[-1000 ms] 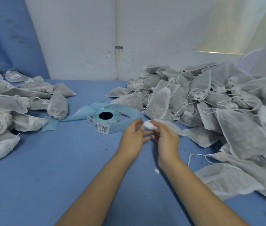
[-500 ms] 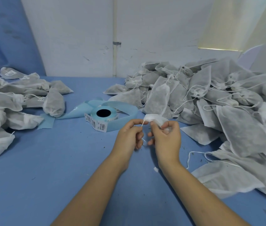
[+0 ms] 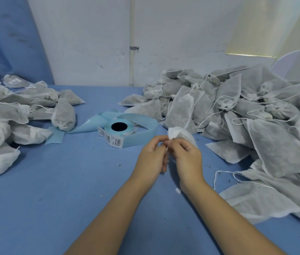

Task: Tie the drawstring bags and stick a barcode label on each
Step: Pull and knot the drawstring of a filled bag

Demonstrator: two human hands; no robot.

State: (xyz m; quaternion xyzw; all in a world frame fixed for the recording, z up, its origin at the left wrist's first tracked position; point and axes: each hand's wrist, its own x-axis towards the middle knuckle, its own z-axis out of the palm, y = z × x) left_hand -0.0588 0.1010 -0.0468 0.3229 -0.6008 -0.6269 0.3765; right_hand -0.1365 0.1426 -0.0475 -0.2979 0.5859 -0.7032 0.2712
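White nonwoven drawstring bag (image 3: 179, 134) near middle of blue worktop (image 3: 71, 181), gathered neck pinched in right hand (image 3: 187, 159), thin white string (image 3: 167, 149) pinched in left hand (image 3: 152, 157). Barcode print on blue-backed label roll (image 3: 117, 134) unreadable. Bag no longer stretched flat as a second ago.

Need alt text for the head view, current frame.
The left hand pinches the drawstring while the right hand grips a white bag by its neck over a blue table. A barcode label roll sits beyond them, labelled bags piled left, a larger heap right.
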